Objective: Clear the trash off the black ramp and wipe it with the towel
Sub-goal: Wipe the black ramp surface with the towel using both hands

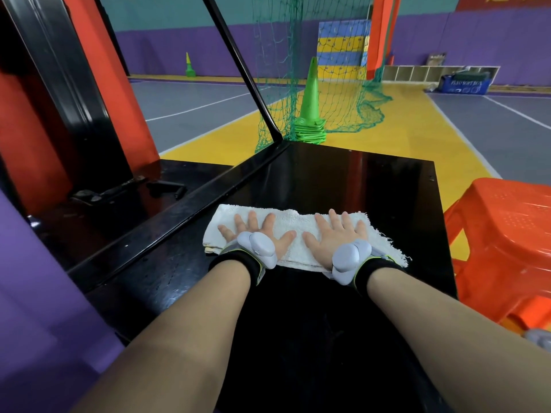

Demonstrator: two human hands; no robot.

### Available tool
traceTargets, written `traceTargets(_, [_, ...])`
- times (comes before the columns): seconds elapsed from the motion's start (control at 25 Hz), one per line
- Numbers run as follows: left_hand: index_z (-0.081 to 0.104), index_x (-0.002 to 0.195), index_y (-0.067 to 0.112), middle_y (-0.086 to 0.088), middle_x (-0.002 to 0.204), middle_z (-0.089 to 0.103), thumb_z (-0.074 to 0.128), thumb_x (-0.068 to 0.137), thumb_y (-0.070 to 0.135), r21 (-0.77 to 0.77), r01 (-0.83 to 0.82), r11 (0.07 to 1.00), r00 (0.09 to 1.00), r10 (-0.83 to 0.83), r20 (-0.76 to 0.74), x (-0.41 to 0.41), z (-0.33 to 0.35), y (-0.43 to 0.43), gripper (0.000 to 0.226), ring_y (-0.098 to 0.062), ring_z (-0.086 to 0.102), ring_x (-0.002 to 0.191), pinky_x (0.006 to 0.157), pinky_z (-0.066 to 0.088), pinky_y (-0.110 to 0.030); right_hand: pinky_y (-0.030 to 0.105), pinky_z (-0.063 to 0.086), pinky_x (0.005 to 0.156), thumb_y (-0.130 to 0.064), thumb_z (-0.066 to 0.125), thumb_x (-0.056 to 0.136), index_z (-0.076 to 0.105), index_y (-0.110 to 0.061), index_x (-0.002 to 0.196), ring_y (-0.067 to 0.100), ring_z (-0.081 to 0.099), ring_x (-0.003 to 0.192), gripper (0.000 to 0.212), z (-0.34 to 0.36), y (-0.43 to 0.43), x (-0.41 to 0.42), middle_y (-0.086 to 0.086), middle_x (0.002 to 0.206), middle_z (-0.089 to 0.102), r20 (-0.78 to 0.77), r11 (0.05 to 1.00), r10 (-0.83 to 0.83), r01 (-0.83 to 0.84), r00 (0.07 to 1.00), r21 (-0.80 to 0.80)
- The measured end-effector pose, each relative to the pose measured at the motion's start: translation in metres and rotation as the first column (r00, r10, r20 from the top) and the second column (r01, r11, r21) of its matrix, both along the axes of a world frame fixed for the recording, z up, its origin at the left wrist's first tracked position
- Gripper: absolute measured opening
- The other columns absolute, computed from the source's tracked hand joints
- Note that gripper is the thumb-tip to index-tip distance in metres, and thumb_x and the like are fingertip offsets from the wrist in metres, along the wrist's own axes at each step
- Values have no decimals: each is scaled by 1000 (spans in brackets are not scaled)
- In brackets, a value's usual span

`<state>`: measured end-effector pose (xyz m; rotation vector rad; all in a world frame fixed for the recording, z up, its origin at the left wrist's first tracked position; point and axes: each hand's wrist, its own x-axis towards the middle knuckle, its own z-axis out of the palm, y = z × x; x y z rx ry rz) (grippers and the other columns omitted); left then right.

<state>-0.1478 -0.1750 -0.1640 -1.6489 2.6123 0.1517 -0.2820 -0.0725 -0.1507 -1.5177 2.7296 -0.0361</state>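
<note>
I see the left hand [262, 232] and the right hand [335, 236] lying flat side by side on the towel [293, 219], fingers straight and spread, palms pressing down, neither curled around the cloth. The towel is white, nubbly terry folded into a long band, and its frayed edge trails out past the right wrist. It lies under both palms, across the ramp [357, 180], a glossy black slab with square corners. Right of the right hand stands an orange moulded plastic stool [507, 228]. Well beyond the fingertips rises a stack of slim green cones [310, 93].
</note>
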Motion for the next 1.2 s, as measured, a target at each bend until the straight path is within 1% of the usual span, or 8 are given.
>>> traceTargets(0.16, [-2,147,42,0,160,-8,6,71,86,13,-7,1000,1000,7,-17,0,1,1,88,-34,-12,144,102,-13,-66,50,1,117,-61,15,91,11,-32,151,25,0,147,67,3,4,4,2,161,3,6,999,-4,5,1000,-32])
traceTargets(0.44, [-4,146,44,2,160,-9,6,71,86,25,-8,1000,1000,8,-14,1,3,2,87,-33,-12,144,103,-12,-66,52,-2,116,-61,13,91,8,-35,151,26,-2,147,66,5,30,22,1,161,1,-12,998,-68,68,998,-4])
traceTargets(0.76, [-3,147,42,0,160,-9,6,70,86,19,1,1000,1000,-1,-25,0,0,0,89,-34,-13,143,101,-15,-67,54,1,115,-58,14,92,13,-33,150,28,2,146,63,5,26,19,3,161,7,-20,998,-45,44,999,-40])
traceTargets(1.0, [-2,147,41,0,160,-8,7,73,85,6,5,1000,1000,-5,-9,-1,2,1,87,-35,-11,144,102,-12,-67,53,-1,116,-57,14,94,8,-33,151,27,-1,147,62,11,22,16,2,161,4,1,999,-38,38,999,14])
traceTargets(1.2, [-2,147,42,0,160,-8,5,71,86,3,5,1000,1000,-5,-8,-3,1,-3,88,-35,-11,144,102,-11,-68,52,1,116,-55,15,95,8,-33,151,26,-1,147,61,18,15,11,1,161,2,20,999,-12,11,1000,53])
